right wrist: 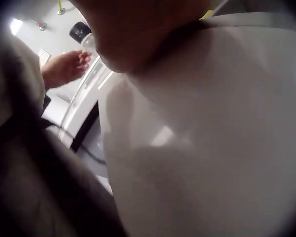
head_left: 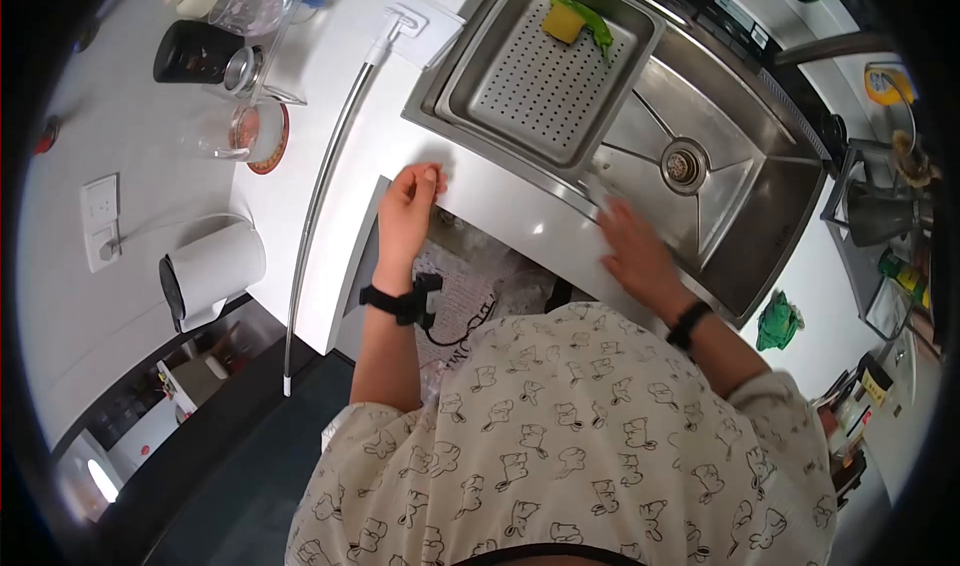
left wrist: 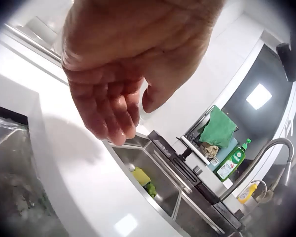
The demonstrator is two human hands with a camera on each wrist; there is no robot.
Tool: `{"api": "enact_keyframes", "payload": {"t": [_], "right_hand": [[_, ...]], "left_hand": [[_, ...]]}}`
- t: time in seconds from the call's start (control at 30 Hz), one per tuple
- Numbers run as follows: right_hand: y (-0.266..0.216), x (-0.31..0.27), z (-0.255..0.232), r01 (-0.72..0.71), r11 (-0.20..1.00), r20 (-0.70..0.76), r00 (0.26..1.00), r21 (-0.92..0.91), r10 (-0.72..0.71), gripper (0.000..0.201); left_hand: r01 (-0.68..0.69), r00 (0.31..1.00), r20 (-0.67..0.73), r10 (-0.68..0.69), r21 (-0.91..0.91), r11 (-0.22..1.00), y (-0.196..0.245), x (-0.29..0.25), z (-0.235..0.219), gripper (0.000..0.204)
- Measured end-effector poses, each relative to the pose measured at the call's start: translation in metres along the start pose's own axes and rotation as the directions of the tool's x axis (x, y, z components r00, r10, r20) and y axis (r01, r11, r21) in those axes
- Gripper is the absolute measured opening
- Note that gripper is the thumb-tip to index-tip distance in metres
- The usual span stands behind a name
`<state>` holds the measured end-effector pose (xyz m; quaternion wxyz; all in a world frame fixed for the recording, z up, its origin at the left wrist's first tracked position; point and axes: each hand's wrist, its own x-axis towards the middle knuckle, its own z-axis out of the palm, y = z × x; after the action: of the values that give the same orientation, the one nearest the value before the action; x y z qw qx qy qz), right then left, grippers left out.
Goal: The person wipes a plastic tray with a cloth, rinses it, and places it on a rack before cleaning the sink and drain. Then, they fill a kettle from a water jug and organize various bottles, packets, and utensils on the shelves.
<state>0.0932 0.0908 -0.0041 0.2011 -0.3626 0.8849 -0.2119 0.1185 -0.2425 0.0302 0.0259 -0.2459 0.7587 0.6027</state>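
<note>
Head view: a person stands at a brushed stainless-steel sink point(head_left: 735, 201) set in a glossy white counter point(head_left: 497, 206). A rectangular perforated steel tray point(head_left: 545, 96) sits over the sink's left part. At its far end lie a yellow, blocky, sponge-like piece point(head_left: 563, 23) and, seemingly touching it, a long curved bright-green piece point(head_left: 600, 34). Nature of the latter: cannot tell.

Left hand point(head_left: 407, 206): raised near the counter's front edge, fingers loosely curled; the left wrist view shows nothing held, skin glistening as if wet. Right hand point(head_left: 640, 256): over the counter strip before the sink, blurred, fingers mostly extended, nothing seen in it. Contact with the counter: cannot tell.

Judgement: a between-grips stage of work at the sink, both pieces lying unheld in the tray. Handling them would call for a reach over the front rim, fingers spread wider than the left hand's present curl, then a light pinch on the yellow piece without dragging the green one. Wet fingers might slip.
</note>
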Motion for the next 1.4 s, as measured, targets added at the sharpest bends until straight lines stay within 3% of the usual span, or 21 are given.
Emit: {"api": "enact_keyframes", "payload": {"t": [0.17, 0.2, 0.23, 0.27, 0.33, 0.37, 0.43, 0.53, 0.6, 0.67, 0.77, 0.87, 0.9, 0.93, 0.97, 1.0, 1.03, 1.07, 1.1, 1.23, 1.4], "right_hand": [[0.071, -0.15, 0.008, -0.481, 0.872, -0.035, 0.874, 0.09, 0.485, 0.048], [0.082, -0.162, 0.006, -0.496, 0.865, -0.049, 0.864, 0.082, 0.5, 0.048], [0.092, -0.174, 0.003, -0.554, 0.815, 0.031, 0.83, 0.171, 0.557, 0.046], [0.099, -0.184, -0.002, -0.608, 0.753, 0.116, 0.791, 0.253, 0.6, 0.045], [0.097, -0.162, -0.016, -0.688, 0.66, 0.182, 0.721, 0.303, 0.668, 0.042], [0.093, -0.149, -0.018, -0.686, 0.631, 0.229, 0.722, 0.362, 0.653, 0.042], [0.09, -0.124, -0.022, -0.689, 0.593, 0.285, 0.718, 0.417, 0.635, 0.043], [0.103, -0.091, -0.022, -0.727, 0.592, 0.524, 0.675, 0.349, 0.52, 0.047], [0.106, -0.061, -0.019, -0.663, 0.599, 0.643, 0.705, 0.45, 0.298, 0.05], [0.101, -0.038, -0.019, -0.736, 0.485, 0.682, 0.654, 0.473, 0.328, 0.048], [0.129, -0.004, 0.004, -0.514, 0.663, 0.635, 0.769, 0.544, 0.075, 0.049], [0.152, 0.037, -0.011, -0.369, 0.841, 0.645, 0.764, 0.395, 0.032, 0.048], [0.164, 0.054, -0.021, -0.518, 0.761, 0.631, 0.752, 0.391, 0.188, 0.047], [0.18, 0.071, -0.027, -0.647, 0.655, 0.61, 0.714, 0.39, 0.343, 0.046], [0.199, 0.083, -0.026, -0.54, 0.687, 0.32, 0.842, 0.486, 0.435, 0.045], [0.218, 0.091, -0.021, -0.411, 0.731, -0.004, 0.87, 0.545, 0.493, 0.044], [0.243, 0.098, -0.01, -0.412, 0.727, -0.01, 0.866, 0.549, 0.499, 0.044], [0.27, 0.103, 0.007, -0.396, 0.906, -0.293, 0.857, 0.153, 0.424, 0.043], [0.288, 0.107, 0.021, -0.406, 0.87, -0.503, 0.834, -0.281, 0.226, 0.042], [0.283, 0.135, 0.052, -0.336, 0.927, -0.575, 0.73, 0.168, 0.369, 0.041], [0.275, 0.169, 0.054, -0.254, 0.957, -0.65, 0.705, 0.143, 0.284, 0.039]], "left_hand": [[-0.187, 0.967, -0.109, 0.23, 0.312, 0.931, -0.007, 0.025, 0.032, 0.023], [-0.234, 0.935, -0.162, 0.316, 0.387, 0.892, -0.002, 0.028, 0.043, 0.021], [-0.112, 0.963, -0.163, 0.212, 0.475, 0.873, 0.004, 0.026, 0.05, 0.021], [-0.237, 0.914, -0.148, 0.378, 0.562, 0.793, -0.005, 0.031, 0.057, 0.024], [-0.277, 0.87, -0.176, 0.46, 0.597, 0.753, -0.019, 0.039, 0.072, 0.028], [-0.289, 0.869, -0.17, 0.465, 0.589, 0.755, -0.027, 0.044, 0.082, 0.028], [-0.275, 0.752, -0.176, 0.635, 0.792, 0.545, -0.043, 0.05, 0.093, 0.029], [-0.212, 0.77, -0.174, 0.614, 0.838, 0.503, -0.04, 0.05, 0.099, 0.03], [-0.191, 0.785, -0.178, 0.593, 0.841, 0.506, -0.04, 0.049, 0.099, 0.028], [-0.193, 0.791, -0.18, 0.585, 0.833, 0.518, -0.039, 0.052, 0.1, 0.027], [-0.159, 0.813, -0.198, 0.548, 0.83, 0.535, -0.036, 0.052, 0.102, 0.024], [-0.136, 0.833, -0.203, 0.515, 0.827, 0.546, -0.031, 0.052, 0.101, 0.022], [-0.143, 0.837, -0.198, 0.509, 0.821, 0.553, -0.03, 0.052, 0.103, 0.022], [-0.141, 0.838, -0.202, 0.508, 0.818, 0.558, -0.029, 0.053, 0.104, 0.022], [-0.136, 0.843, -0.196, 0.502, 0.824, 0.55, -0.027, 0.053, 0.104, 0.021], [-0.135, 0.849, -0.184, 0.496, 0.832, 0.538, -0.026, 0.052, 0.103, 0.021], [-0.133, 0.856, -0.172, 0.488, 0.838, 0.529, -0.025, 0.052, 0.103, 0.021], [-0.146, 0.854, -0.16, 0.495, 0.84, 0.523, -0.024, 0.051, 0.104, 0.021], [-0.131, 0.864, -0.159, 0.477, 0.845, 0.518, -0.024, 0.05, 0.104, 0.021], [-0.096, 0.885, -0.155, 0.438, 0.861, 0.499, -0.022, 0.052, 0.104, 0.021], [-0.059, 0.901, -0.159, 0.403, 0.876, 0.478, -0.022, 0.054, 0.106, 0.022]]}}
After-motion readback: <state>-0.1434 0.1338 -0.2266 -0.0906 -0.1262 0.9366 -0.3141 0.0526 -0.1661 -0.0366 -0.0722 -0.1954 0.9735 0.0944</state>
